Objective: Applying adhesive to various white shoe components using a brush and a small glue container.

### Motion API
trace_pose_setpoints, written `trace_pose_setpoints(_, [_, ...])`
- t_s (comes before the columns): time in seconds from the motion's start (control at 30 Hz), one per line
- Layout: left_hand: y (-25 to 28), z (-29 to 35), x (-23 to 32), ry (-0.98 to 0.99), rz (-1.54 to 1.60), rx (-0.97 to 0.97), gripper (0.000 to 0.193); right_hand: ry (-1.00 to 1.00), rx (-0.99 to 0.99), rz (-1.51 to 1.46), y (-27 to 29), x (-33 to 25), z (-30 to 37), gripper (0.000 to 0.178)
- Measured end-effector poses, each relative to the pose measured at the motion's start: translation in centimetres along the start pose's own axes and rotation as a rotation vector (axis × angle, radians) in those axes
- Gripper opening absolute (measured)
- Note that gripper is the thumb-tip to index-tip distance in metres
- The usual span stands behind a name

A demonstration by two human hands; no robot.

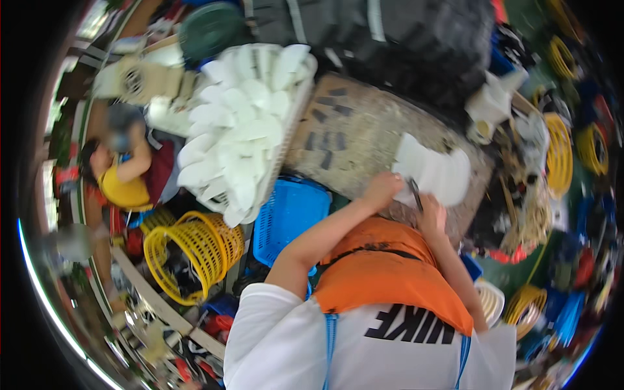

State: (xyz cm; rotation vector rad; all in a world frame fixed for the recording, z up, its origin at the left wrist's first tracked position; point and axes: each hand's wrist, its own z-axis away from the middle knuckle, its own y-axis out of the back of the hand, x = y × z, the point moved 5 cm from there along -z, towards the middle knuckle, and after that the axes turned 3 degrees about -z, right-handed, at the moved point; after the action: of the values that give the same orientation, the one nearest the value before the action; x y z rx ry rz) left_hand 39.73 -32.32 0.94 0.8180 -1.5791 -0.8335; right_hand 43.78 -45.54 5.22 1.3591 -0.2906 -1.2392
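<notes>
On the worn work board (364, 130) in front of me lies a white flat piece (435, 172) with curved edges and a notch at its far side. My left hand (385, 188) is closed at the piece's near left edge, its fingertips pressed together there. In my right hand (431, 214), closed at the near edge, is a slim dark tool (415, 192) pointing away from me over the piece. Motion blurs the tool, so its exact kind is unclear. Several short dark grey strips (326, 144) lie on the board's left part.
Left of the board stands a white crate (289, 140) heaped with similar white pieces (244, 123). A blue basket (292, 214) and yellow baskets (188, 250) sit nearer. Large black bundles (377, 42) rise behind the board. Another person (133, 169) sits at far left.
</notes>
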Motion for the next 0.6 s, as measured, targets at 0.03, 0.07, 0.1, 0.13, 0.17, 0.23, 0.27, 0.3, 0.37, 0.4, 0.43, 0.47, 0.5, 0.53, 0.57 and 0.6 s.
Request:
trace_pose_setpoints(0.03, [1.6,-0.1,-0.3,0.014,0.134,0.040,0.008,-0.013,0.000,0.019,-1.0,-0.1,1.4,0.037])
trace_pose_setpoints(0.07, [3.7,-0.3,-0.4,0.005,0.124,0.122,0.008,0.045,0.072,-0.004,-1.3,-0.1,2.1,0.036])
trace_pose_setpoints(0.1, [6.2,-1.1,-1.7,0.199,0.310,0.233,0.004,0.010,0.144,0.012,-1.6,0.3,2.9,0.036])
trace_pose_setpoints(0.13, [8.5,-2.2,-2.6,0.358,0.508,0.355,0.001,0.098,0.153,-0.029,-2.1,0.1,3.4,0.036])
trace_pose_setpoints(0.17, [11.8,-2.4,-3.9,0.450,0.559,0.508,0.003,0.092,0.155,-0.012,-2.3,0.5,3.4,0.034])
trace_pose_setpoints(0.23, [19.1,-1.4,-8.1,0.473,0.821,0.851,0.008,0.078,0.158,0.017,-2.2,1.0,2.9,0.032])
trace_pose_setpoints(0.27, [22.3,0.0,-9.9,0.502,0.757,0.936,0.009,0.062,0.161,0.016,-2.0,1.1,2.6,0.030])
trace_pose_setpoints(0.3, [25.9,1.2,-12.2,0.488,0.648,1.106,0.008,-0.010,0.096,0.030,-2.1,1.3,2.2,0.029])
trace_pose_setpoints(0.37, [30.3,3.3,-16.3,0.571,0.490,1.244,0.007,0.006,0.131,0.010,-1.5,0.5,2.0,0.026])
trace_pose_setpoints(0.4, [31.4,3.8,-17.8,0.606,0.310,1.280,0.006,-0.090,0.045,0.046,-1.8,0.6,2.0,0.024])
trace_pose_setpoints(0.43, [31.1,3.7,-19.0,0.583,0.308,1.275,0.006,-0.038,0.099,0.009,-1.5,0.0,2.3,0.024])
trace_pose_setpoints(0.47, [30.7,3.4,-19.7,0.617,0.084,1.210,0.006,-0.018,0.117,0.008,-1.5,-0.4,2.6,0.024])
trace_pose_setpoints(0.5, [30.1,2.6,-20.0,0.642,-0.137,1.135,0.007,-0.026,0.218,0.033,-1.0,-0.6,2.9,0.024])
trace_pose_setpoints(0.53, [28.8,1.2,-20.4,0.668,-0.210,0.964,0.014,-0.016,0.140,0.010,-1.3,-0.6,3.1,0.024])
trace_pose_setpoints(0.57, [28.2,0.4,-20.2,0.594,-0.220,0.993,0.014,-0.007,0.128,0.012,-1.2,-0.6,2.9,0.025])
trace_pose_setpoints(0.6, [26.6,-1.3,-20.4,0.584,-0.036,0.826,0.018,-0.034,0.108,0.034,-0.9,-0.2,2.6,0.025])
